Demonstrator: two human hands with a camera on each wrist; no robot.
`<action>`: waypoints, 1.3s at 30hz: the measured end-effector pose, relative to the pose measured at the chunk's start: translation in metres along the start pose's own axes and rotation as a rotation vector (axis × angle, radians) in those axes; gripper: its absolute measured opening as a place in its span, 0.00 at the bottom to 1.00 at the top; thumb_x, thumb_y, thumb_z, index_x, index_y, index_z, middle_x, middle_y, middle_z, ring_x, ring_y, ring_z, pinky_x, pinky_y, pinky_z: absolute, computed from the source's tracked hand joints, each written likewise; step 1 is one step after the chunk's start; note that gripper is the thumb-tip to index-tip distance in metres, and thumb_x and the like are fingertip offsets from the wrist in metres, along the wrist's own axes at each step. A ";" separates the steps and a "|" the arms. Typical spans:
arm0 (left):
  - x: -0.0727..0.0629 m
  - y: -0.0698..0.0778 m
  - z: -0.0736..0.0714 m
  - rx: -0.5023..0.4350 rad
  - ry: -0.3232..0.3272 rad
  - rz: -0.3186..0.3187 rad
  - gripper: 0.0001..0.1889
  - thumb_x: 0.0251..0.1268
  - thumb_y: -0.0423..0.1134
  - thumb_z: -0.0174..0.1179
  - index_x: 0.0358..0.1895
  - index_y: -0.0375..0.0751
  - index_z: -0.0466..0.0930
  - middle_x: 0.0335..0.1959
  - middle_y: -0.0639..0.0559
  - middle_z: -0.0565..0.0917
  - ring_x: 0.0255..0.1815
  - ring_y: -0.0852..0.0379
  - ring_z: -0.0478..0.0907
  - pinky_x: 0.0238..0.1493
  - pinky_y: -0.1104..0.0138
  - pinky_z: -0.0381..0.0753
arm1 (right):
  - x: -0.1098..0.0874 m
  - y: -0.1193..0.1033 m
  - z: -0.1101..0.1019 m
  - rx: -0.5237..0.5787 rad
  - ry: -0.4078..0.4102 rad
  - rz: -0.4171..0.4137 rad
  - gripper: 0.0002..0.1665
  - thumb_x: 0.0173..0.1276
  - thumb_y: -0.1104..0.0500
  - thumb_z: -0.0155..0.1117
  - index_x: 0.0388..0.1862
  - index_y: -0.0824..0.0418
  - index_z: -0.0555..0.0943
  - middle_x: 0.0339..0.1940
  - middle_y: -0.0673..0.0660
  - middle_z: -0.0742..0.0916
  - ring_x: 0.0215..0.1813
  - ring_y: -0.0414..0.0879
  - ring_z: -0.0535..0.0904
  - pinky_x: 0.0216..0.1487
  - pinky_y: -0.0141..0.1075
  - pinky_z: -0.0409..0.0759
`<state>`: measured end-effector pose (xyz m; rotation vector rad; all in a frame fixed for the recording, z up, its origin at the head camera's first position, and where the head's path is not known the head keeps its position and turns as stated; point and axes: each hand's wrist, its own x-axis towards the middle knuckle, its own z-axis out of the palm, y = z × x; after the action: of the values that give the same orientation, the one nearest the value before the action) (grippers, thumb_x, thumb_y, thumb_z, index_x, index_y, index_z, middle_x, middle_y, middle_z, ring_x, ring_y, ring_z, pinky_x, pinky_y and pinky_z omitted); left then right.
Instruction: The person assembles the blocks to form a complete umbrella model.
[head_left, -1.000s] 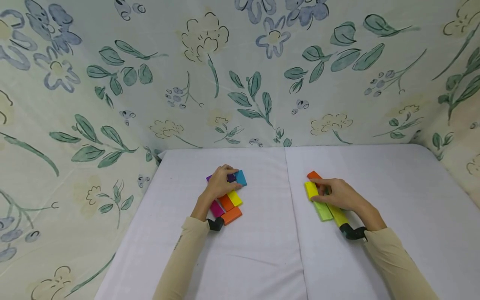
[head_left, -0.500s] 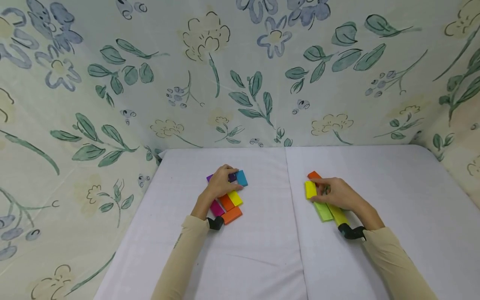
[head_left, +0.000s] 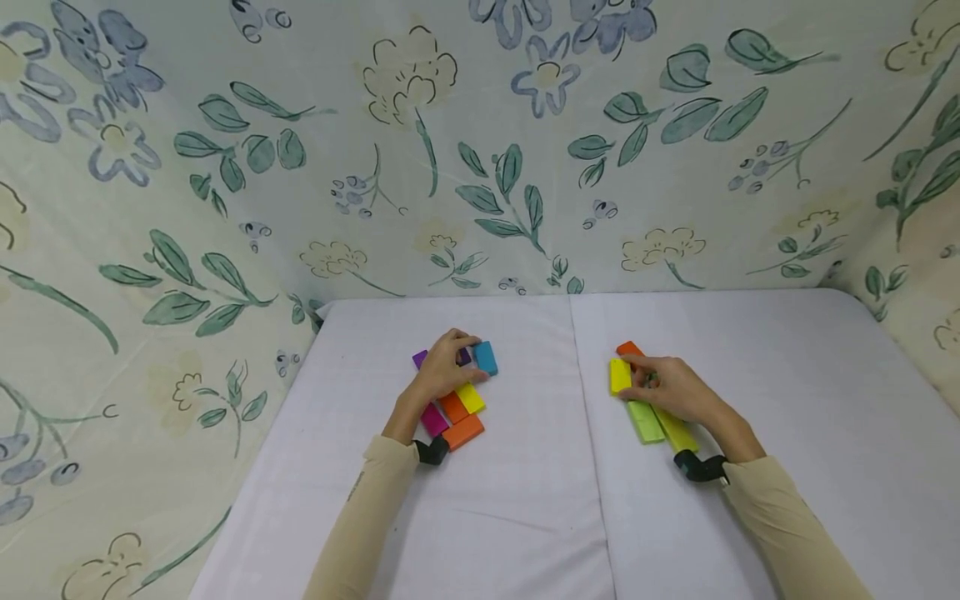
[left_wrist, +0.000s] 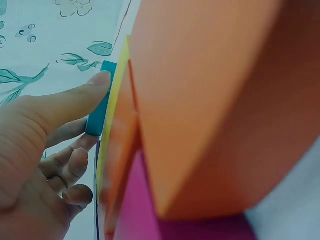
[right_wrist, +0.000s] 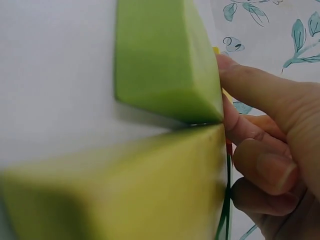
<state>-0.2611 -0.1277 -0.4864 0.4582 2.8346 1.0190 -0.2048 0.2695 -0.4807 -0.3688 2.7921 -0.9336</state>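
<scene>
My left hand pinches a blue block between thumb and fingers at the far right of the left cluster. In the left wrist view, the thumb lies on one end of that blue block, fingers at the other. My right hand pinches a small yellow block in the right cluster. This block sits above a lime green block and beside an orange-red block. A longer yellow block lies under the right wrist. The right hand partly covers the cluster's middle.
Beneath the left hand lie purple, magenta and orange blocks, with another yellow block. A white cloth covers the table. Floral fabric hangs behind it.
The blue block has shifted slightly right with my left hand, leaving a small gap beside the dark purple block. The small yellow block has turned straighter and moved slightly up in my right hand.
</scene>
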 end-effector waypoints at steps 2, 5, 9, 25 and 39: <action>-0.002 0.002 0.000 -0.019 -0.001 0.007 0.31 0.59 0.45 0.77 0.66 0.44 0.81 0.64 0.45 0.78 0.55 0.47 0.75 0.61 0.57 0.81 | 0.000 0.000 0.000 -0.005 0.004 -0.002 0.42 0.67 0.52 0.76 0.73 0.70 0.72 0.36 0.53 0.82 0.26 0.43 0.69 0.25 0.30 0.64; -0.003 0.006 0.001 -0.035 -0.004 0.023 0.31 0.58 0.44 0.78 0.66 0.44 0.82 0.62 0.45 0.78 0.52 0.49 0.74 0.56 0.61 0.79 | 0.000 -0.001 0.000 -0.010 0.010 -0.016 0.42 0.67 0.52 0.76 0.73 0.71 0.73 0.36 0.53 0.82 0.26 0.42 0.68 0.25 0.30 0.64; -0.005 0.011 0.001 -0.053 -0.010 0.048 0.30 0.58 0.44 0.78 0.65 0.44 0.82 0.61 0.45 0.78 0.50 0.48 0.74 0.49 0.66 0.76 | 0.001 0.000 0.001 -0.009 0.012 -0.044 0.41 0.66 0.53 0.76 0.72 0.70 0.74 0.35 0.53 0.82 0.25 0.41 0.67 0.25 0.30 0.64; -0.009 0.022 0.012 -0.107 -0.067 0.098 0.30 0.58 0.42 0.78 0.65 0.45 0.82 0.60 0.46 0.79 0.48 0.51 0.73 0.45 0.71 0.75 | 0.009 -0.013 0.005 0.035 0.009 -0.104 0.39 0.65 0.54 0.77 0.71 0.67 0.76 0.34 0.50 0.85 0.30 0.41 0.73 0.31 0.29 0.69; -0.005 0.034 0.021 -0.064 -0.100 0.102 0.30 0.59 0.44 0.77 0.66 0.47 0.82 0.62 0.46 0.78 0.49 0.53 0.72 0.46 0.70 0.76 | 0.007 -0.048 0.026 0.117 -0.079 -0.181 0.39 0.63 0.57 0.78 0.70 0.70 0.76 0.31 0.49 0.83 0.19 0.35 0.61 0.23 0.28 0.60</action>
<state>-0.2441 -0.0918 -0.4811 0.6349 2.7066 1.0695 -0.1963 0.2151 -0.4727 -0.6345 2.6522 -1.0894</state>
